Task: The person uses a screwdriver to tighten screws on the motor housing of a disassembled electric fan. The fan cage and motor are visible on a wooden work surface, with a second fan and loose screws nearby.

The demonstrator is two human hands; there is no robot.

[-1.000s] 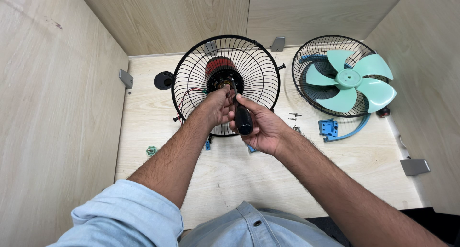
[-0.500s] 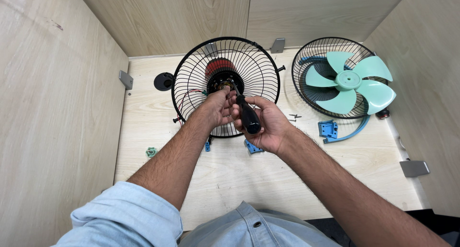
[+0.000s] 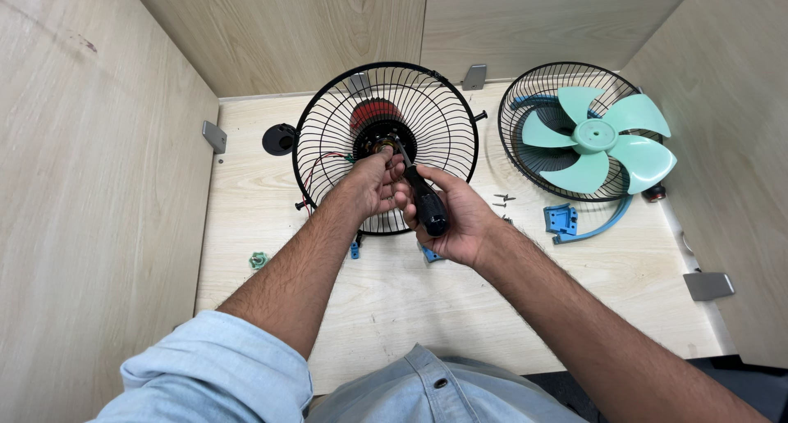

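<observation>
A black wire fan guard (image 3: 443, 119) stands on the wooden table (image 3: 460, 316), with a red motor (image 3: 373, 111) behind its hub. My right hand (image 3: 455, 218) is shut on a black-handled screwdriver (image 3: 425, 201) whose tip points into the hub (image 3: 384, 146). My left hand (image 3: 369, 185) rests its fingers on the guard just below the hub, steadying the screwdriver shaft. To the right, a second black guard (image 3: 525, 103) lies flat with a mint-green fan blade (image 3: 597, 137) on it.
Loose screws (image 3: 501, 200) and a blue plastic piece (image 3: 562, 219) lie between the two guards. A small green nut (image 3: 258, 260) sits at the left, a black round cap (image 3: 279, 138) at the back left. Wooden walls enclose three sides.
My right hand with the screwdriver has shifted slightly and turned at the hub. My left hand has stayed on the guard.
</observation>
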